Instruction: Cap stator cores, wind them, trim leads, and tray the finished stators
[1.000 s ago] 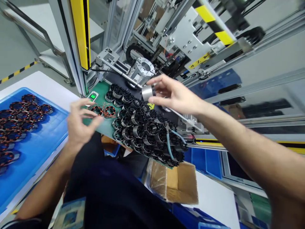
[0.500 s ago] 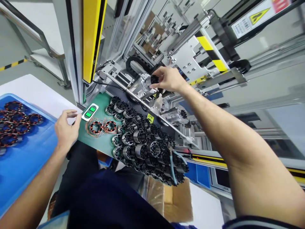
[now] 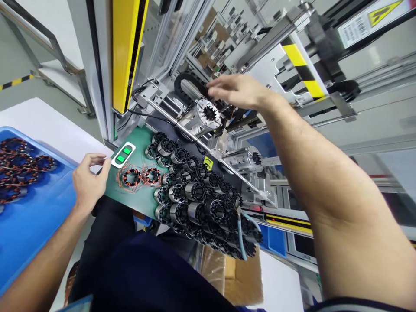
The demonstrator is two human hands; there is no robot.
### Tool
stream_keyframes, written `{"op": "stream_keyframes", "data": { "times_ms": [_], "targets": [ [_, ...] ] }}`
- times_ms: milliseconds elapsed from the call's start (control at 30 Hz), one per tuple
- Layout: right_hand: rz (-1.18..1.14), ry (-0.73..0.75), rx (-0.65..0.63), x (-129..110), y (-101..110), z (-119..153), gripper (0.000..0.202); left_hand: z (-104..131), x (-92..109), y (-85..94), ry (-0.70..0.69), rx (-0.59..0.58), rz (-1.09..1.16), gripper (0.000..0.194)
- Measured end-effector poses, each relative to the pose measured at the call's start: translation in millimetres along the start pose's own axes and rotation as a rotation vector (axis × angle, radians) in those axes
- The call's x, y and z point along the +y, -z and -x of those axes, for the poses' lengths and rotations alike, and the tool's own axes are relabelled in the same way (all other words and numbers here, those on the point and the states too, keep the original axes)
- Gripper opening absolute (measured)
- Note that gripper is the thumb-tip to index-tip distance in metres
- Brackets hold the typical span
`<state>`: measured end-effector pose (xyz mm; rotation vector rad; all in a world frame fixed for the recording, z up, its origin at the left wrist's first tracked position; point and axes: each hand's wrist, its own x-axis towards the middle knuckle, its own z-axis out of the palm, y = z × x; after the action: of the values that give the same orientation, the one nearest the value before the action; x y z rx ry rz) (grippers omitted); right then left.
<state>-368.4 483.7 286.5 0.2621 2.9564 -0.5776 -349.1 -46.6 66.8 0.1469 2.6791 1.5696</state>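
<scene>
My right hand point(image 3: 235, 90) hovers above the round metal fixture point(image 3: 208, 116), its fingers stretched out and holding nothing. A black stator core sits in that fixture's face. My left hand point(image 3: 90, 177) is at the left edge of the green mat point(image 3: 143, 149), fingers apart, with its fingertips beside the white panel with two green buttons point(image 3: 123, 155). Two copper-wound stators point(image 3: 131, 177) lie on the mat. Right of them stand several stacked unwound cores point(image 3: 195, 190).
A second metal fixture point(image 3: 247, 159) sits further right, behind a metal rail point(image 3: 195, 139). The blue tray point(image 3: 35, 225) at the left holds several wound stators. A yellow post point(image 3: 128, 56) rises behind the panel. Grey-handled pliers point(image 3: 241, 236) rest on the cores.
My right hand has let go of the black core, which now sits in the fixture, and has moved up and away with its fingers straightened. My left hand has barely moved.
</scene>
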Motion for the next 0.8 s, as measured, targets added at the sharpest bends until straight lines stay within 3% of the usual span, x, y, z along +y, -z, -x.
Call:
{"op": "stream_keyframes", "data": {
  "times_ms": [100, 200, 300, 367, 533, 700, 800],
  "targets": [
    [-0.173, 0.12, 0.185, -5, -7, -18, 0.1, -4, -13, -8.7, -0.019, 0.086, -0.04, 0.034],
    [-0.24, 0.153, 0.307, -2, -46, -42, 0.11, -6, -20, -12.7, -0.033, 0.101, -0.057, 0.038],
    [-0.22, 0.127, 0.277, 8, -92, -61, 0.116, -5, -20, -12.6, -0.036, 0.131, -0.071, 0.038],
    [-0.199, 0.139, 0.216, 17, -106, -67, 0.111, -5, -20, -12.1, -0.033, 0.141, -0.079, 0.037],
    [-0.155, 0.188, 0.22, 26, -94, -72, 0.099, -8, -23, -12.0, -0.032, 0.124, -0.095, 0.037],
    [-0.136, 0.16, 0.231, 3, -99, -65, 0.097, -13, -25, -10.7, -0.026, 0.141, -0.114, 0.04],
    [-0.145, 0.213, 0.23, -3, -83, -41, 0.097, -19, -23, -8.5, -0.014, 0.141, -0.129, 0.043]
  ]
}}
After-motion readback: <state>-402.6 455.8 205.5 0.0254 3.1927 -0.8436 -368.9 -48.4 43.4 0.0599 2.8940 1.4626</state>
